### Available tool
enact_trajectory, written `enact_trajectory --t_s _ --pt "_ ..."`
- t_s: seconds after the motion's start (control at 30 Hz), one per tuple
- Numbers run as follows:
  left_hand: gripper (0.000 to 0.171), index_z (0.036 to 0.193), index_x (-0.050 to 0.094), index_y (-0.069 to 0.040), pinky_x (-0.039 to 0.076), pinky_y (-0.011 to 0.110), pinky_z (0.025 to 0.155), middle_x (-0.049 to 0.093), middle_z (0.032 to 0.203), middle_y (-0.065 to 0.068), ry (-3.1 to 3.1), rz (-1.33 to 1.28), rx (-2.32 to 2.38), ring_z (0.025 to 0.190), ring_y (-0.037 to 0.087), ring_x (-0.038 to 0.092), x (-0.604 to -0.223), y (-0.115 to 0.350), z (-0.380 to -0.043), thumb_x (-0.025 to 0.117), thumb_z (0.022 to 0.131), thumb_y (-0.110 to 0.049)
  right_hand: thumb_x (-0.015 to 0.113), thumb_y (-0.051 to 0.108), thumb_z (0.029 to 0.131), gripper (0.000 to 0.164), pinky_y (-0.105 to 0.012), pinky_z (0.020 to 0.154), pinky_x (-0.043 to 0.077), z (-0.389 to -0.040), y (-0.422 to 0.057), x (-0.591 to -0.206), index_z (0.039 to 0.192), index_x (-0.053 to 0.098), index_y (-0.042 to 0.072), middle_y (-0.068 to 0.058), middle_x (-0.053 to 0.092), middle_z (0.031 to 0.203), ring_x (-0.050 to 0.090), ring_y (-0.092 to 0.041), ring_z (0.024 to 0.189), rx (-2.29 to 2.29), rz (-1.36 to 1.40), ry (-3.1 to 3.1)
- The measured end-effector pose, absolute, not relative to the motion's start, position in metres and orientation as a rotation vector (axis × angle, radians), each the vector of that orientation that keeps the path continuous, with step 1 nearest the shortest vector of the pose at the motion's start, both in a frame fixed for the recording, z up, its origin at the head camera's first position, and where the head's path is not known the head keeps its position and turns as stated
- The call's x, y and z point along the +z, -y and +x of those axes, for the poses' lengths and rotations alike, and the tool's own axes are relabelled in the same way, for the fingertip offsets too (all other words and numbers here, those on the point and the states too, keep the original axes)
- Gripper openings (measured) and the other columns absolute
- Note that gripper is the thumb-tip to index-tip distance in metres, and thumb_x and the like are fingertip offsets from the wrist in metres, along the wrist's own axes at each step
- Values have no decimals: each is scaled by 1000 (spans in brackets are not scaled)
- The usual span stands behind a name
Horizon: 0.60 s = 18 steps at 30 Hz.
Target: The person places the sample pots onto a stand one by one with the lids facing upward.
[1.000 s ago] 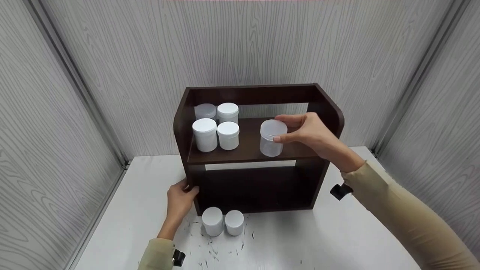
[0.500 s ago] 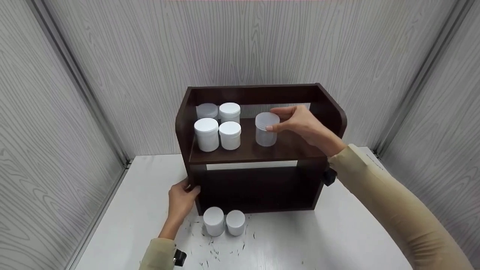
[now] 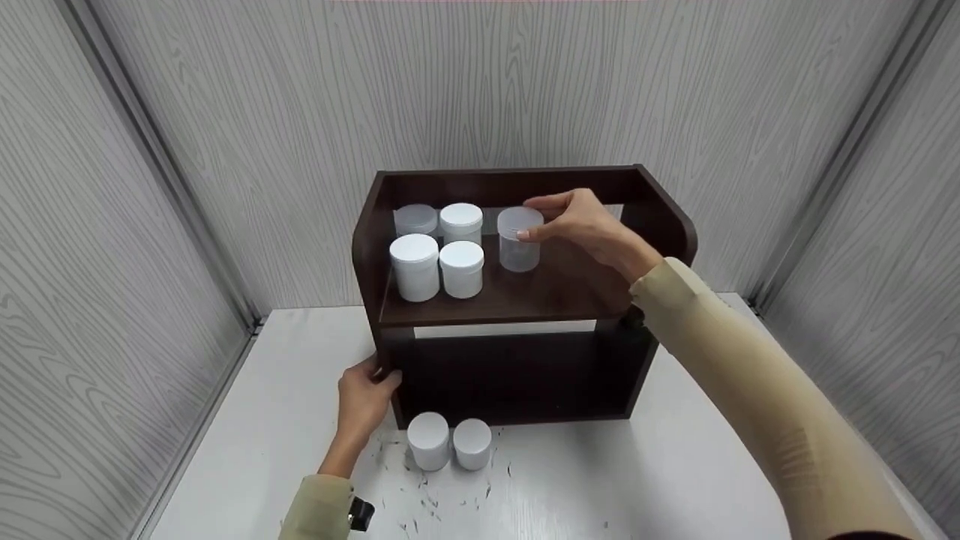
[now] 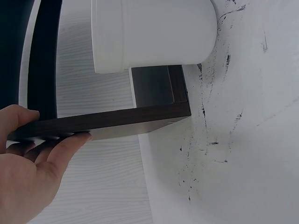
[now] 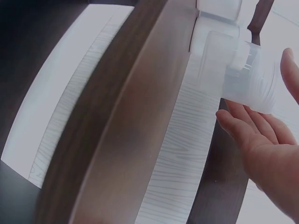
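Note:
My right hand (image 3: 585,225) holds a translucent lidded jar (image 3: 519,241) by its upper part, over the upper board of a dark brown two-tier shelf (image 3: 555,300). In the right wrist view, fingers and thumb stand on either side of the clear jar (image 5: 250,77). To its left on that board stand two white jars in front, a taller one (image 3: 415,270) and a shorter one (image 3: 462,271). Behind these are another white jar (image 3: 461,219) and a translucent one (image 3: 415,217). My left hand (image 3: 364,397) grips the edge of the shelf's left side panel (image 4: 117,122).
Two white lidded jars, one larger (image 3: 429,442) and one smaller (image 3: 472,445), stand on the white table (image 3: 555,487) before the shelf's lower left corner. Dark scuff marks lie around them. Grey wood-patterned walls (image 3: 495,90) enclose the table at the back and sides.
My right hand has carried the translucent jar left and further back over the upper board, towards the jars there. The left hand keeps its grip on the side panel.

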State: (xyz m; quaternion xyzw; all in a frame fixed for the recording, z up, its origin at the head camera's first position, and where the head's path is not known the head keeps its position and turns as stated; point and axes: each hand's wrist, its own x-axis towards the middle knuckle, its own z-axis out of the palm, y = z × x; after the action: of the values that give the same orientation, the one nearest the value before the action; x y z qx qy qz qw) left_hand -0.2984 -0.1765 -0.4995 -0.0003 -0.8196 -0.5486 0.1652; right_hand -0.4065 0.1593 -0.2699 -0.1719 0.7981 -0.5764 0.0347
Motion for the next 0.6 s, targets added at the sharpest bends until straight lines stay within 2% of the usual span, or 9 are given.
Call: enact_trajectory --t_s 0.4,0.6 --pt "48 139 58 15 60 44 92 65 132 31 2319 -5 -1576 117 43 69 -500 175 -297 69 96 -4 91 7 83 61 -30 96 56 -429 -158 -270 139 66 -2 -19 70 130 67 -17 107 -1728 -474 -2473" --pt "47 138 60 14 61 42 91 67 131 30 2298 -9 -1596 116 42 69 -500 173 -298 69 95 -3 91 9 84 65 -31 95 56 -434 -159 -267 142 64 1 -16 66 134 64 -19 109 -1686 -454 -2459"
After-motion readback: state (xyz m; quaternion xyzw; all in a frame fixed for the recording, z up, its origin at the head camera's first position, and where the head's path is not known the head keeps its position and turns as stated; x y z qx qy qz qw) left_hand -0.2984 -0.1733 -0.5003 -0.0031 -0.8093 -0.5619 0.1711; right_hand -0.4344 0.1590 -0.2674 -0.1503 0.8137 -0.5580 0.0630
